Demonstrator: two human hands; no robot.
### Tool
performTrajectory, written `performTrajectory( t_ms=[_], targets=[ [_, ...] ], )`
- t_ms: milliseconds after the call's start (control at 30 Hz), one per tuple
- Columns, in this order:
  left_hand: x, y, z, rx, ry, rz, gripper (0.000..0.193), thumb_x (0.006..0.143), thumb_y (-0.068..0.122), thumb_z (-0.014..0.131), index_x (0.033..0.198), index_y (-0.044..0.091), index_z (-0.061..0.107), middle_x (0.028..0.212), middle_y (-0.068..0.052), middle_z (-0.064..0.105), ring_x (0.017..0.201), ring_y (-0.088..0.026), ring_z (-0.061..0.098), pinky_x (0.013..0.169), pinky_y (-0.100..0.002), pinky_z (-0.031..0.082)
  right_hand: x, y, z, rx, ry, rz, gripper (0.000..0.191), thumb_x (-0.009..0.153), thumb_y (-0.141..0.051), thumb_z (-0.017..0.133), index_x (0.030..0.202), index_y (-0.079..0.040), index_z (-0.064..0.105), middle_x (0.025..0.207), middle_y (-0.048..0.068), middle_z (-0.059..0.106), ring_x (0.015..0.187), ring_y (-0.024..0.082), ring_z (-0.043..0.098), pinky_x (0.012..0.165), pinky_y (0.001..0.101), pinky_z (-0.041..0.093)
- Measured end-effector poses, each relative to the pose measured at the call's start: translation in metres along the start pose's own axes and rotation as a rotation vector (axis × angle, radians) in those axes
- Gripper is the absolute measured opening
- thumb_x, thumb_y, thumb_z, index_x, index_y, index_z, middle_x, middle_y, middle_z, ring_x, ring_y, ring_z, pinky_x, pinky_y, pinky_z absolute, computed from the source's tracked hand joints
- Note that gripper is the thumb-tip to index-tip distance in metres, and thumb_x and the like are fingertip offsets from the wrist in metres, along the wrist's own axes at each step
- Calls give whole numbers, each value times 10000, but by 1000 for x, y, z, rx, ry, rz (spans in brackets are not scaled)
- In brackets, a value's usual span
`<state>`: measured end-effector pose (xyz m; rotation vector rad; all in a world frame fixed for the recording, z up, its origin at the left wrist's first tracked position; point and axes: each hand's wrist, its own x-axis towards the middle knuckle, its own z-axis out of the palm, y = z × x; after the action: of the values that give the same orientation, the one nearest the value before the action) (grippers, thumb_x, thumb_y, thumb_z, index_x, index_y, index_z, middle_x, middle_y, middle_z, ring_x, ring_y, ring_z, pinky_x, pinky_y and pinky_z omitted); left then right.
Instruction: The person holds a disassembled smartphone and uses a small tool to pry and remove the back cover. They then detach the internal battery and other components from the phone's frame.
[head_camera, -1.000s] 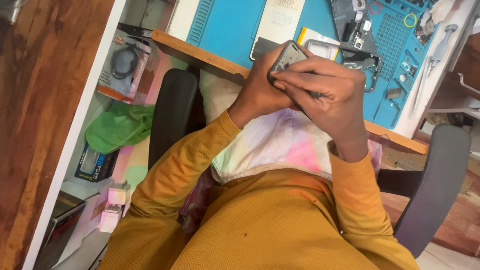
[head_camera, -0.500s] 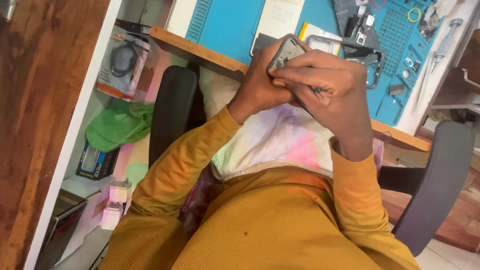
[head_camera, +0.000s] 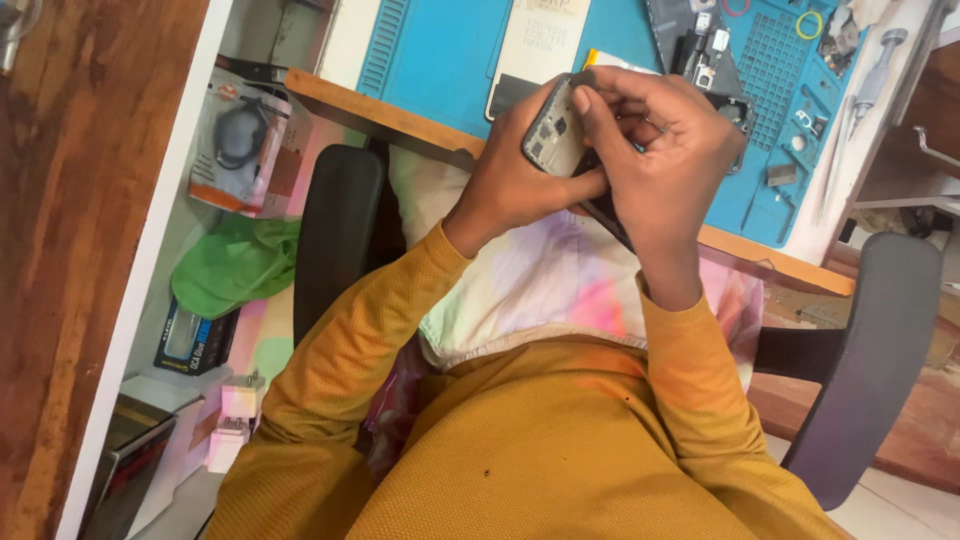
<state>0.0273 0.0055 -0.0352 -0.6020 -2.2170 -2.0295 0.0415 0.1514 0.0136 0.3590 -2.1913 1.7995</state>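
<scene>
Both my hands hold an opened grey phone body (head_camera: 553, 135) above my lap, in front of the desk edge. My left hand (head_camera: 515, 185) cups it from below and behind. My right hand (head_camera: 660, 150) wraps over its right side, fingertips pressing along the top edge. A dark part of the phone sticks out under my right palm. My mustard-yellow sleeves run down to the bottom of the frame.
A blue work mat (head_camera: 450, 50) lies on the wooden desk with small parts, a phone panel (head_camera: 540, 45), a yellow ring (head_camera: 810, 22) and a screwdriver (head_camera: 872, 65). Black chair armrests (head_camera: 340, 230) flank me. A green cloth (head_camera: 235, 265) and boxes sit on the left shelf.
The phone and both hands have stayed together, shifting slightly up toward the desk; my right fingers have moved along the phone's top edge.
</scene>
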Motion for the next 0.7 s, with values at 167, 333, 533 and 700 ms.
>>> performTrajectory(
  t_ms=[167,333,533,700],
  targets=[
    [-1,0,2,10,-22,-72,588,797,240,873,1271,36,591,1069,-87,749,966,-178,747,881,-326,606,-1,-4,2,-86,43,-4,137,1052,13,784,1180,53,756,1088,103,711,921,119,724,801,245,666],
    [0,1,2,-17,-21,-43,580,815,233,870,1280,36,585,1105,-91,747,1006,-180,752,901,-329,604,0,-7,4,-100,34,-26,148,1048,32,779,1192,55,751,1089,111,702,950,118,719,801,244,649],
    [-2,-1,3,-69,-14,-14,526,855,205,860,1270,33,587,1127,-87,744,1038,-171,738,921,-326,600,3,-15,2,-347,-30,-169,133,1048,7,782,1179,5,764,1060,111,742,904,142,748,799,250,609],
    [-6,-8,7,-89,14,-49,432,829,139,846,1159,30,590,982,-84,703,897,-161,673,826,-318,579,7,-20,-6,-464,-173,-303,85,1024,-12,806,1103,-30,784,1015,94,757,886,172,736,794,254,569]
  ],
)
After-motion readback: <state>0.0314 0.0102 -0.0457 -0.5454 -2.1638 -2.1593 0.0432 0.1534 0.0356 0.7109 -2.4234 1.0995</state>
